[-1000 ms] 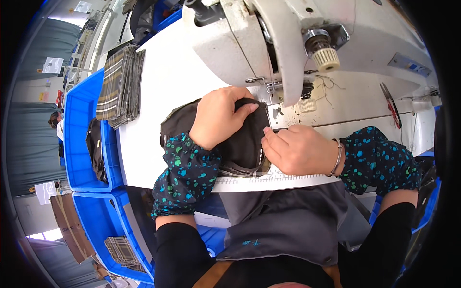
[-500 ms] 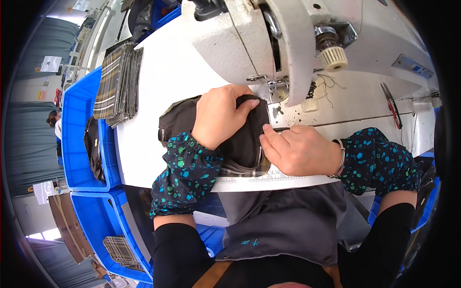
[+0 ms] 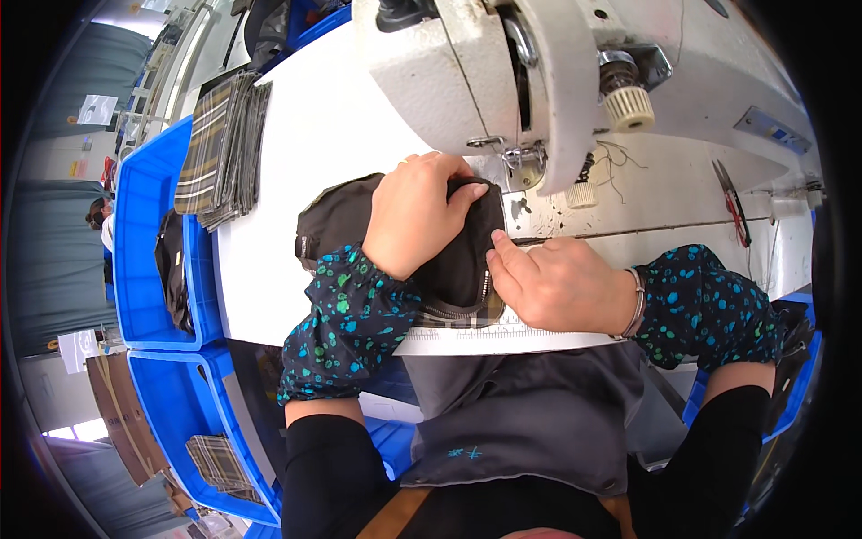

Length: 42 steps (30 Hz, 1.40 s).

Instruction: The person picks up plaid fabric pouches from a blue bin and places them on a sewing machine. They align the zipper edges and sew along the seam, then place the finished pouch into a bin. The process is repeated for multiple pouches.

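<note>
A dark brown fabric piece [image 3: 346,211] lies on the white table, with a metal zipper [image 3: 483,289] curving along its near right side and plaid cloth showing beneath. My left hand [image 3: 418,212] rests on it, thumb and fingers pinching its far right edge just short of the presser foot [image 3: 523,162]. On the piece's right edge, my right hand [image 3: 558,283] closes thumb and forefinger, the other fingers curled. The white sewing machine [image 3: 431,76] stands directly beyond both hands. Under the near edge of the fabric runs a ruler strip [image 3: 449,340].
A stack of plaid fabric pieces [image 3: 220,148] stands at the left by a blue bin [image 3: 144,296]. Another blue bin [image 3: 162,395] holds more plaid pieces. Red-handled scissors [image 3: 734,211] and loose threads [image 3: 615,166] lie to the right. A person [image 3: 101,216] appears far left.
The view has shifted slightly. Both hands keep nearly the same hold on the fabric piece, and nothing has been let go.
</note>
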Tool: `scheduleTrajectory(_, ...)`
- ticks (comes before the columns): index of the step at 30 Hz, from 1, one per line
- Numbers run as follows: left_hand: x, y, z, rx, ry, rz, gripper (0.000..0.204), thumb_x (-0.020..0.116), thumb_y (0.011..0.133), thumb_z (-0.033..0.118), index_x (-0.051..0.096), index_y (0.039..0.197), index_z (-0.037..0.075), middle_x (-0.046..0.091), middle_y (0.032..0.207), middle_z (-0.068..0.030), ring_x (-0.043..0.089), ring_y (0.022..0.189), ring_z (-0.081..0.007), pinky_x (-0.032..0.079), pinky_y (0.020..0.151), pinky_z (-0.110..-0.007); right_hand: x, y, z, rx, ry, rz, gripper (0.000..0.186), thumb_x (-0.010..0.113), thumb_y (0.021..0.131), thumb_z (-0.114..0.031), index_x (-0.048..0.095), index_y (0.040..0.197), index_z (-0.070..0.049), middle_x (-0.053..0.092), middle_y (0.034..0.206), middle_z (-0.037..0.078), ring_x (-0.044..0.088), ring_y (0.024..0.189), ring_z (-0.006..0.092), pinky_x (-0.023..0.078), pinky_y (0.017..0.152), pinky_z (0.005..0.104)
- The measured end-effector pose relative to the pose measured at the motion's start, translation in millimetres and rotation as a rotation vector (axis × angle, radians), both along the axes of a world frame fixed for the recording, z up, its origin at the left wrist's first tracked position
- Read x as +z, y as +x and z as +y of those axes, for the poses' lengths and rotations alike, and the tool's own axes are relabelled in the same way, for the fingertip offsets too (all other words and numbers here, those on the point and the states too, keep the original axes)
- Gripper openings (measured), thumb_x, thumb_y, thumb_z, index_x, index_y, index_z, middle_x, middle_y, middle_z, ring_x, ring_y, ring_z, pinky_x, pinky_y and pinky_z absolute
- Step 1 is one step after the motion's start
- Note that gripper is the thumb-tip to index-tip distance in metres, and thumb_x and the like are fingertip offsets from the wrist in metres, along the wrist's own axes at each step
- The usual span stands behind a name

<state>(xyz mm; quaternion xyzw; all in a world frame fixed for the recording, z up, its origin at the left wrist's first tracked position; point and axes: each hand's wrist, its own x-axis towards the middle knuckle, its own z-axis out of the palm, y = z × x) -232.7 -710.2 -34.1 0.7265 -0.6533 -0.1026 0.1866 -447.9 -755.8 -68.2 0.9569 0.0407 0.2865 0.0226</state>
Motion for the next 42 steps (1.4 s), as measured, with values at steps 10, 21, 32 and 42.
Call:
scheduleTrajectory(10, -16.5, 5.4, -14.8, -0.019, 0.001, 0.009, 0.022, 0.08, 0.086, 0.023, 0.079, 0.099, 0.005, 0.075, 0.093, -0.0189, 0.071, 0.087, -0.0421, 0.055, 0.075, -0.049, 0.2, -0.8, -4.2, -0.076, -0.102, 0.011, 0.022, 0.07, 0.078, -0.011, 0.074, 0.091, 0.006, 0.075, 0.097, 0.033, 0.064, 0.047, 0.0163, 0.048, 0.042, 0.0284)
scheduleTrajectory(21, -31.2, 5.8, -42.0, -0.092, -0.182, 0.098, 0.015, 0.08, 0.085, 0.02, 0.079, 0.096, 0.01, 0.075, 0.088, -0.0161, 0.07, 0.083, -0.0416, 0.054, 0.069, -0.051, 2.8, -5.7, -17.4, -0.122, -0.082, 0.061, 0.023, 0.071, 0.08, -0.01, 0.073, 0.097, 0.006, 0.075, 0.104, 0.032, 0.063, 0.051, 0.0143, 0.048, 0.047, 0.0286)
scheduleTrajectory(32, -39.4, 11.3, -46.0, -0.12, -0.258, 0.124, 0.014, 0.081, 0.084, 0.022, 0.08, 0.093, 0.013, 0.075, 0.085, -0.0166, 0.071, 0.079, -0.0416, 0.054, 0.066, -0.051, 2.5, -6.5, -17.7, -0.139, -0.088, 0.067, 0.024, 0.071, 0.08, -0.01, 0.074, 0.099, 0.005, 0.075, 0.105, 0.031, 0.065, 0.052, 0.0146, 0.05, 0.049, 0.0282)
scheduleTrajectory(42, 23.4, -12.6, 15.5, -0.229, -0.227, -0.252, 0.032, 0.079, 0.086, 0.026, 0.068, 0.11, 0.007, 0.066, 0.099, -0.0088, 0.064, 0.092, -0.0304, 0.047, 0.081, -0.042, 4.9, -5.7, -23.5, -0.122, -0.021, 0.021, 0.025, 0.072, 0.079, -0.011, 0.073, 0.097, 0.006, 0.076, 0.103, 0.028, 0.066, 0.054, 0.0161, 0.052, 0.048, 0.0289)
